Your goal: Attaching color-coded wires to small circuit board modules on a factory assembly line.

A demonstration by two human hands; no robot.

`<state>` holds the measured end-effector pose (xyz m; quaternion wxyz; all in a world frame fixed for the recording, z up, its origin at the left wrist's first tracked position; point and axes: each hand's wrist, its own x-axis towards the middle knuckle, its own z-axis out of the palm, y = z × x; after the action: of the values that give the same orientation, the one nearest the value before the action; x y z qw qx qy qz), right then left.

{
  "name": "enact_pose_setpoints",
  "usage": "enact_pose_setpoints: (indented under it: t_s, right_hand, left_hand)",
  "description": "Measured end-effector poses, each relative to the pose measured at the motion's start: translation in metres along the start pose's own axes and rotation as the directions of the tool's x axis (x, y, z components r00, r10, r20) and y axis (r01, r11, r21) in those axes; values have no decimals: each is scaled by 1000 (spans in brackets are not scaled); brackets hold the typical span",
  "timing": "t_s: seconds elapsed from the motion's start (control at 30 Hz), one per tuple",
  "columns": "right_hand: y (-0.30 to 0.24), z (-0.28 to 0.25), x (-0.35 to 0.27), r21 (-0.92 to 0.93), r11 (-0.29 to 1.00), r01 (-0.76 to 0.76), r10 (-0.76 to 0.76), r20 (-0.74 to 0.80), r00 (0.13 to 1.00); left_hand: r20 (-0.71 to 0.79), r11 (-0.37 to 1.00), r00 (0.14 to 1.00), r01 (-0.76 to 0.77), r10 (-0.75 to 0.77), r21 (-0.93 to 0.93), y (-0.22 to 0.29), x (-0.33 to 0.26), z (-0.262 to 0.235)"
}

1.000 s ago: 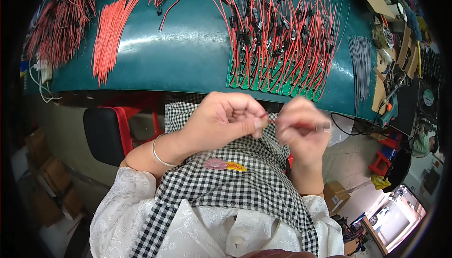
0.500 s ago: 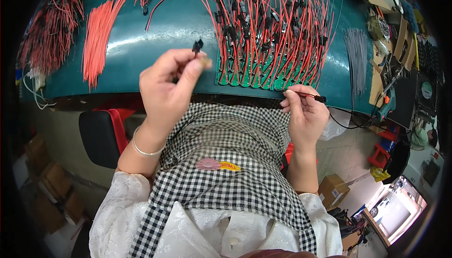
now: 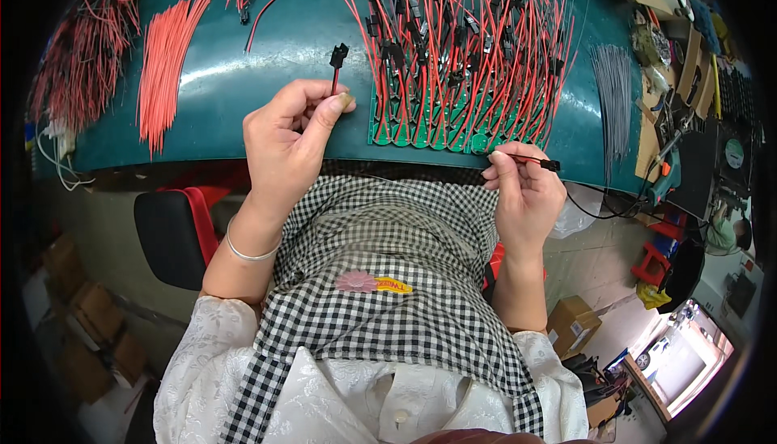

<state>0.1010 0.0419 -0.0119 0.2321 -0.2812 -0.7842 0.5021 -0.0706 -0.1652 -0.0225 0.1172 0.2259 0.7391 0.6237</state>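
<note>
My left hand [image 3: 279,140] is raised at the table's front edge, thumb and fingers pinched on a short red-and-black wire lead. Its black plug connector [image 3: 338,56] stands upright above my fingertips. On the right, my right hand [image 3: 526,193] pinches another red-and-black lead, whose black connector [image 3: 549,165] points out to the right. Between and beyond my hands lies a panel of round green circuit boards [image 3: 441,138]. A dense crowd of red and black wires with black connectors [image 3: 457,35] rises over these boards.
Straight red wires [image 3: 166,76] lie in a bundle on the green tabletop [image 3: 218,124], left of centre; dark grey wires [image 3: 613,104] lie at the right. Tangled leads [image 3: 85,59] fill the far left. A single lead [image 3: 265,15] lies near the back. An orange-and-black tool [image 3: 665,181] is at the right edge.
The connector in my left hand has risen and straightened upright, with more of its wire showing above my fingers. My right hand has barely moved.
</note>
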Motion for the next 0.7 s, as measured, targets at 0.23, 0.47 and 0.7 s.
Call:
enact_pose_setpoints:
  t_s: [0.23, 0.47, 0.7]
  right_hand:
    - [3, 1, -1, 29, 1000, -11, 11, -6, 1000]
    - [6, 1, -1, 42, 999, -9, 9, -7, 1000]
    - [1, 4, -1, 27, 1000, -6, 7, -29, 1000]
  left_hand:
    - [-8, 1000, 1000, -11, 11, 3, -1, 0, 1]
    - [-3, 1000, 1000, -11, 11, 1, 0, 0, 0]
    - [3, 1000, 1000, -17, 17, 11, 0, -1, 1]
